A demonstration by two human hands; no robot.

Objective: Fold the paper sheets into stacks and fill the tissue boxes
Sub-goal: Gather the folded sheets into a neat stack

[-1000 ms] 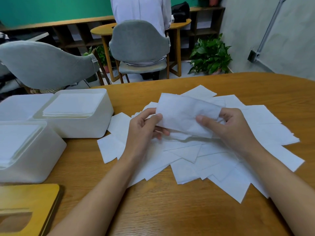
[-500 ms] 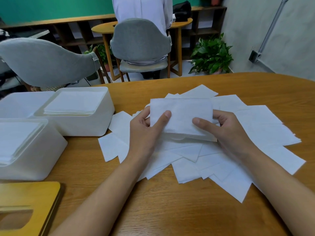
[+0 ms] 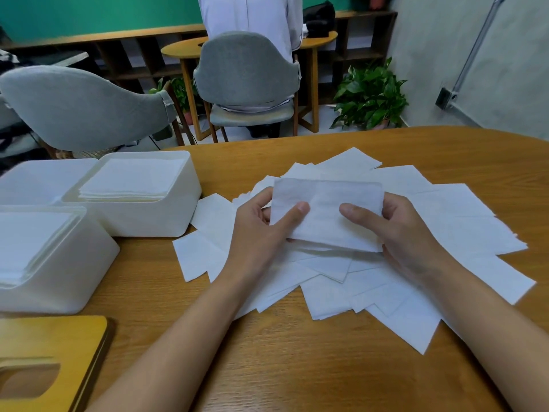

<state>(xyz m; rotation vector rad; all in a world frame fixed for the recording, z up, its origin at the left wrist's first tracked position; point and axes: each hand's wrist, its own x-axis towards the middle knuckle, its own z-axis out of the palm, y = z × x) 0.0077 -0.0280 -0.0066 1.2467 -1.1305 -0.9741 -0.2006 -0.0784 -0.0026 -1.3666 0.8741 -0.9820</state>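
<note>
A folded white paper sheet (image 3: pixel 326 212) is held flat above a loose pile of white sheets (image 3: pixel 445 233) spread over the wooden table (image 3: pixel 297 367). My left hand (image 3: pixel 261 230) pinches its left edge, thumb on top. My right hand (image 3: pixel 398 230) pinches its right edge the same way. To the left stand two open white tissue boxes, one further back (image 3: pixel 166 215) and one nearer (image 3: pixel 77 281), each holding a stack of folded sheets. A third white box (image 3: pixel 35 179) sits behind them.
A yellow wooden lid with an oval slot (image 3: pixel 50 364) lies at the front left corner. Beyond the table are two grey chairs (image 3: pixel 89 108), a person seated at a round table (image 3: pixel 249 16), and a potted plant (image 3: pixel 371 96).
The sheet, crumpled and half open a second ago, is now folded into a neat rectangle and held level between both hands. Both hands stayed over the pile.
</note>
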